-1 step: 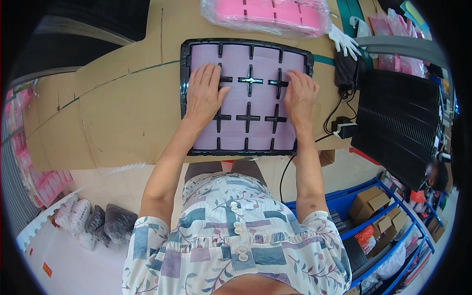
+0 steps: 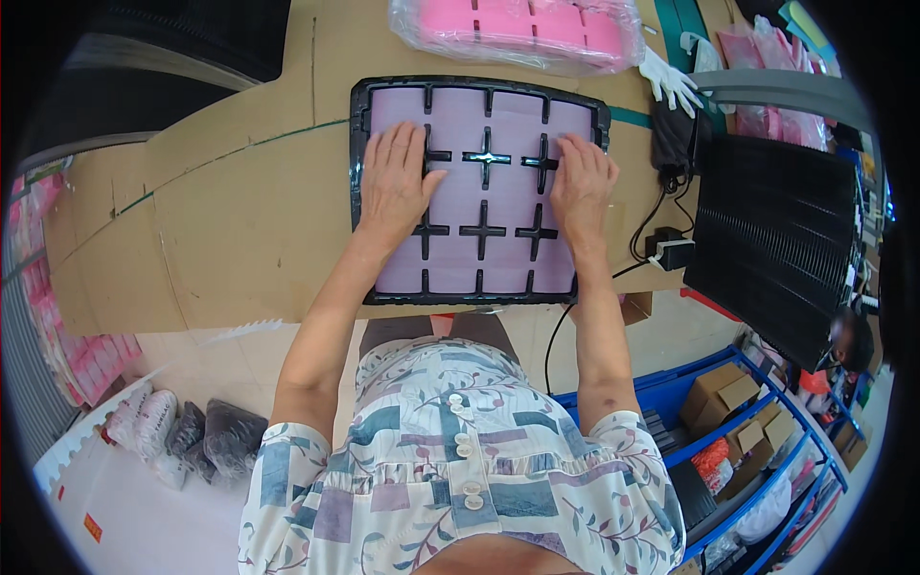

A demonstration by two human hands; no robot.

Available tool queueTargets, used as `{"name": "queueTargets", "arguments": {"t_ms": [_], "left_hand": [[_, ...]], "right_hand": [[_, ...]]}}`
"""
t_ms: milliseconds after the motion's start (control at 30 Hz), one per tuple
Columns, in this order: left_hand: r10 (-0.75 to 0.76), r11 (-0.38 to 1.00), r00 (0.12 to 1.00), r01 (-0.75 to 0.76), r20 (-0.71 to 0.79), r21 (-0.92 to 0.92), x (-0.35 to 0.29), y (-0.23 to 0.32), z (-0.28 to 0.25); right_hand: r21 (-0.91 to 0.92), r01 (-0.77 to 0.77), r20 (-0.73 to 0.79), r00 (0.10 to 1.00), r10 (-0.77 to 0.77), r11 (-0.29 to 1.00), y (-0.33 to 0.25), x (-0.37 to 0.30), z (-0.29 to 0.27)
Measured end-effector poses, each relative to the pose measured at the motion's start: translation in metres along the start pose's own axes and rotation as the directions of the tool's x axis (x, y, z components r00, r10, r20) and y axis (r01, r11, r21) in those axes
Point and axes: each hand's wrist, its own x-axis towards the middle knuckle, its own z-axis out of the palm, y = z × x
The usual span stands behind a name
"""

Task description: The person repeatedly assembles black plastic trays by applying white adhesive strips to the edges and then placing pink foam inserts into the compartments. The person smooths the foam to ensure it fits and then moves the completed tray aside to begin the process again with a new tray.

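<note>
A black plastic tray [image 2: 358,196] lies on the cardboard-covered table in front of me. Black cross-shaped dividers [image 2: 486,157] stand up inside it, with light purple sheet material [image 2: 485,273] filling the spaces between them. My left hand [image 2: 394,187] lies palm down on the purple material along the tray's left side, fingers stretched and thumb spread inward. On the opposite side, my right hand [image 2: 584,190] rests with slightly bent fingertips on the purple material beside the right-hand divider. Neither hand holds anything; both palms hide parts of the tray's contents.
Beyond the tray sits a clear bag with pink pieces [image 2: 522,29]. A white glove [image 2: 670,82] and cables with a plug adapter [image 2: 674,254] lie to the right, near a stack of black trays [image 2: 776,244]. A blue rack [image 2: 661,450] with boxes stands below right.
</note>
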Motion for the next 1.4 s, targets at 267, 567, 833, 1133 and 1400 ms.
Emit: {"name": "queueTargets", "arguments": {"t_ms": [267, 567, 833, 1133, 1400], "left_hand": [[-0.031, 0.991, 0.995, 0.018, 0.099, 0.133, -0.007, -0.024, 0.007], [-0.051, 0.990, 0.994, 0.038, 0.095, 0.134, 0.006, -0.028, -0.002], [-0.068, 0.987, 0.998, 0.068, -0.006, 0.146, 0.019, -0.037, 0.003], [0.062, 0.967, 0.998, -0.061, 0.006, 0.248, 0.025, -0.042, 0.005], [-0.349, 0.935, 0.937, 0.349, 0.010, -0.055, -0.024, -0.043, -0.031]], "right_hand": [[-0.221, 0.019, 0.049, 0.999, -0.008, 0.975, 0.027, 0.003, 0.015], [-0.194, -0.023, 0.063, 0.997, 0.036, 0.981, 0.036, 0.012, 0.013], [-0.229, 0.008, 0.044, 0.999, 0.002, 0.973, 0.036, 0.017, 0.016], [-0.163, -0.017, 0.054, 0.998, 0.026, 0.986, 0.038, 0.017, 0.013], [-0.095, -0.406, -0.028, 0.914, 0.405, 0.909, 0.032, -0.036, -0.025]]}}
